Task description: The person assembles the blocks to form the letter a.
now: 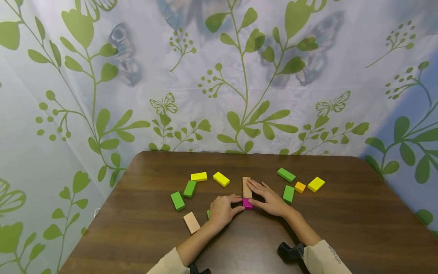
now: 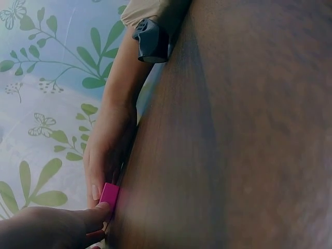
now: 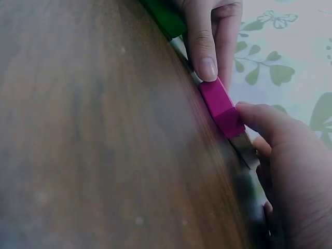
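A small magenta block (image 1: 247, 204) lies on the table, its far end against a beige wooden block (image 1: 246, 186) that points away from me. My left hand (image 1: 220, 211) pinches the magenta block at its left side between thumb and index finger. From the other side, my right hand (image 1: 272, 201) touches that block with its thumb, while its outstretched fingers rest along the beige block's right edge. In the right wrist view the left thumb presses one end of the magenta block (image 3: 220, 106). A green block (image 1: 208, 214) is mostly hidden behind the left hand.
Left on the brown table (image 1: 137, 228) lie a second beige block (image 1: 191, 223), two green blocks (image 1: 177, 201) and two yellow blocks (image 1: 221, 179). To the right are two more green blocks (image 1: 288, 194), an orange block (image 1: 300, 187) and a yellow block (image 1: 316, 184). Patterned cloth (image 1: 191, 125) hangs behind.
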The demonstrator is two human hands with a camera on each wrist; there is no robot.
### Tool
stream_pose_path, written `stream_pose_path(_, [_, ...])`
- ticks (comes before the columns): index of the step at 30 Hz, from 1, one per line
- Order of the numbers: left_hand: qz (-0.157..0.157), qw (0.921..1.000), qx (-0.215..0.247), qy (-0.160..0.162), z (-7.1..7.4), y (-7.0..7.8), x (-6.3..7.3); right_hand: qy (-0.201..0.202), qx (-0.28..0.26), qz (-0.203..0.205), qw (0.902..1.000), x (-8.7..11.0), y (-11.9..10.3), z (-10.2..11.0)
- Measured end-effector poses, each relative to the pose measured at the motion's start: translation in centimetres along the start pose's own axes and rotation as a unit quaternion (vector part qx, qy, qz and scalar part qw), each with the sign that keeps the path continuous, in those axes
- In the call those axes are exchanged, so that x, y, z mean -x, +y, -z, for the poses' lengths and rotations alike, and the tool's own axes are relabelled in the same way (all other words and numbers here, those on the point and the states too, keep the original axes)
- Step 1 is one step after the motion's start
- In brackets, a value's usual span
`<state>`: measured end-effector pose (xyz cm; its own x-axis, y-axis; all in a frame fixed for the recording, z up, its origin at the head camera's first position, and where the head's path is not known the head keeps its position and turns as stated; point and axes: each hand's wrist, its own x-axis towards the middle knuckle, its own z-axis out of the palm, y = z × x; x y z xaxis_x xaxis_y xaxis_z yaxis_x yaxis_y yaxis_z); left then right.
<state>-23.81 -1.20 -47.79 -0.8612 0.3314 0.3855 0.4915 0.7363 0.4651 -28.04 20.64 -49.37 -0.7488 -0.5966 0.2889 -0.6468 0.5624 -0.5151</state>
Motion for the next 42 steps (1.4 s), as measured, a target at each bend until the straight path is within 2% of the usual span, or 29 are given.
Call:
stream_pose_path(10, [0.001,1.0000,-0.009,0.002,-0.3,0.0,-0.1,-0.012,-0.013,0.007,0.9998,0.2,0.3,0.0])
stream_pose_path(24, [0.006,0.9997,-0.022,-0.001,-0.2,0.2,-0.1,-0.020,-0.018,-0.009,0.9996,0.2,0.3,0.2])
stream_pose_path(30, [-0.011,0.9997,-0.020,0.006,-0.1,0.2,0.0,-0.010,-0.023,-0.027,0.9993,0.2,0.4,0.0])
stream_pose_path(36, [-0.024,0.9995,-0.014,-0.012,1.3,-0.5,0.0,0.001,-0.018,-0.057,0.9982,0.2,0.3,0.0])
stream_pose_path(39, [-0.022,0.9993,-0.010,-0.030,2.6,-1.5,0.2,0.001,-0.013,-0.066,0.9977,0.2,0.2,0.0])
stream_pose_path(42, [-0.021,0.9992,-0.005,-0.034,4.0,-2.9,0.6,-0.002,-0.011,-0.073,0.9973,0.2,0.1,0.0])
